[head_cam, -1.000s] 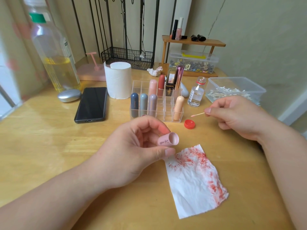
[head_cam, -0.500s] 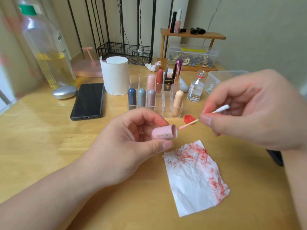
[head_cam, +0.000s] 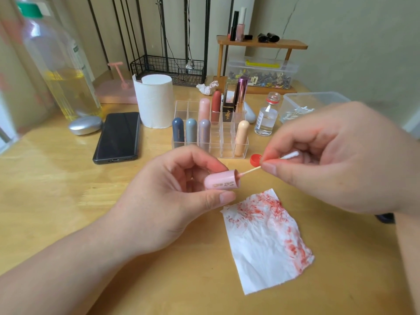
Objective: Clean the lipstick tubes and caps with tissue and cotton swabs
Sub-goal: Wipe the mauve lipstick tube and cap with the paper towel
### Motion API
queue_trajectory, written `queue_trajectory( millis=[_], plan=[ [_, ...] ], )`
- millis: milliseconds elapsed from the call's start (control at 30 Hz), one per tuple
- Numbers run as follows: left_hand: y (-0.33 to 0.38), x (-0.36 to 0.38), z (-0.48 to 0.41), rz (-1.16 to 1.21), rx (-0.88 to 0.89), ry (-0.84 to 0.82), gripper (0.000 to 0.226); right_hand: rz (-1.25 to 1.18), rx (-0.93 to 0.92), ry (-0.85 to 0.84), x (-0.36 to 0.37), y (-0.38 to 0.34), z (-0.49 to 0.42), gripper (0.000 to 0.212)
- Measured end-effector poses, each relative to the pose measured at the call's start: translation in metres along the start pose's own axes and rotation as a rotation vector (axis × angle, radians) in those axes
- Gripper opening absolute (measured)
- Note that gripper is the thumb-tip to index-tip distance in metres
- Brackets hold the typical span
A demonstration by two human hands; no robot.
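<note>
Bare forearms lead to the left hand (head_cam: 163,201) and the right hand (head_cam: 341,160). The fingers (head_cam: 218,198) have short, rounded nails.

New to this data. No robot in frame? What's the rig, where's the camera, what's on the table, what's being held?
No machine here: a person works with bare hands. The only camera sits on their head, looking forward and down, so the arms enter from the bottom edge. The left hand holds a pink cap, open end toward the right. The right hand pinches a cotton swab, its tip at the cap's mouth. On the wooden table lies a tissue smeared red, just below the hands. Behind stand a clear organiser with lipsticks, a phone, a tissue roll, a small glass bottle with a red lid near it, and a box of swabs.
</note>
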State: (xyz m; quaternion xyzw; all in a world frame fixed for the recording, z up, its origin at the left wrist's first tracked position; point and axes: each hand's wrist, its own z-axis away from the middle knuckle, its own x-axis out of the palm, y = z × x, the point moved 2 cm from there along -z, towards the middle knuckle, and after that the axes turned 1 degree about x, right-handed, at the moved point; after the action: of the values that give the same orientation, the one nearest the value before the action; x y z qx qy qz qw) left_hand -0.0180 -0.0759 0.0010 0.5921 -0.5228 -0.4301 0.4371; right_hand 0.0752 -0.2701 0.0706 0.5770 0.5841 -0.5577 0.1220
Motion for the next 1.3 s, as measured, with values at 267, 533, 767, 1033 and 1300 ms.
queue_trajectory(
  millis=[267, 533, 767, 1033, 1300],
  plan=[
    [0.001, 0.003, 0.0, 0.027, 0.005, 0.025, 0.023, 0.138, 0.009, -0.098, -0.001, -0.011, 0.002, 0.006],
    [0.002, 0.004, -0.001, 0.014, -0.005, 0.014, 0.024, 0.182, -0.015, -0.113, -0.001, -0.014, 0.002, 0.008],
    [0.0, 0.002, -0.002, 0.025, -0.04, 0.019, 0.025, 0.26, -0.053, -0.068, 0.0, -0.015, -0.001, 0.009],
    [-0.005, 0.002, -0.003, 0.095, -0.063, -0.007, 0.023, 0.159, 0.033, -0.102, 0.0, -0.012, 0.002, 0.009],
    [-0.006, 0.002, -0.003, 0.203, -0.067, -0.032, 0.028, 0.115, 0.015, -0.101, -0.002, -0.011, 0.001, 0.007]
  ],
)
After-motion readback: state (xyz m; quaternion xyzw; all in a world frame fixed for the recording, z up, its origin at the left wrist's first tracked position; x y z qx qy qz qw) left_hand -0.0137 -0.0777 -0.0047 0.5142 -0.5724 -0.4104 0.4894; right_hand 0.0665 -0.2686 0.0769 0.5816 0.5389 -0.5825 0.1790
